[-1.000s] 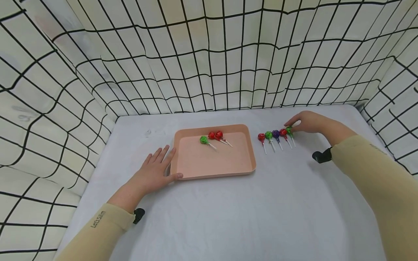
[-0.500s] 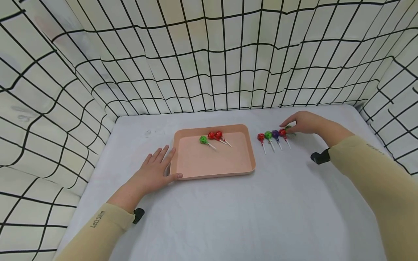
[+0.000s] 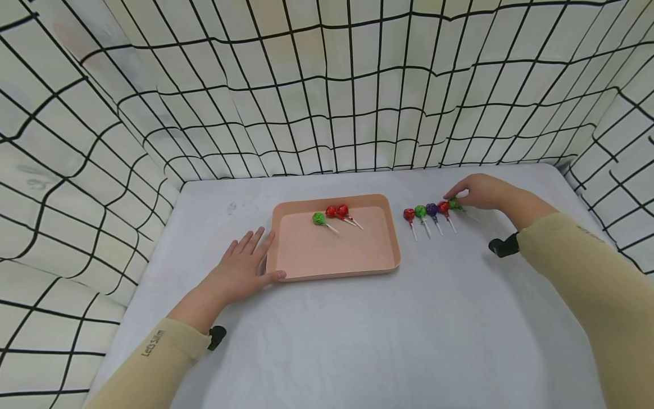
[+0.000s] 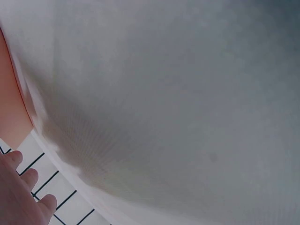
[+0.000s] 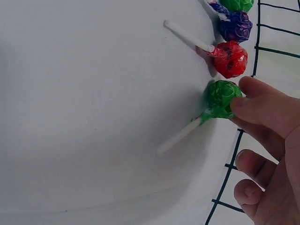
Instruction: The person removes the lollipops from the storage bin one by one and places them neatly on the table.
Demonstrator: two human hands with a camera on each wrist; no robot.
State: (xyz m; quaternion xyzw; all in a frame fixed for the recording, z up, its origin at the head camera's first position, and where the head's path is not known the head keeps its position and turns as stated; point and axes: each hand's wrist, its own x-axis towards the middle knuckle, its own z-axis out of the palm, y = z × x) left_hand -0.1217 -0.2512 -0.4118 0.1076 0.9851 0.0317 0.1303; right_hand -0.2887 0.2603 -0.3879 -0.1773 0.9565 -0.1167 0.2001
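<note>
The green lollipop (image 5: pixel 224 97) has been turning since the earlier frames: its stick, once in line with its row, is now slanting back under the right hand (image 3: pixel 481 191), which is pinching the wrapped head between thumb and finger. Whether it is touching the cloth (image 3: pixel 398 341) is hard to tell. Just left of that hand, the red lollipop (image 3: pixel 443 207) is lying nearest, followed by the purple lollipop (image 3: pixel 431 209), a second green one (image 3: pixel 420 211) and a second red one (image 3: pixel 409 214). Farther left of it, the tray (image 3: pixel 332 258) is holding a third green one (image 3: pixel 318 218) and two red ones (image 3: pixel 331 212). At the tray's left end, the left hand (image 3: pixel 245 271) is resting with straight fingers slightly apart, its thumb touching the near corner. Beyond both hands, a wire mesh (image 3: pixel 378 70) is standing.
</note>
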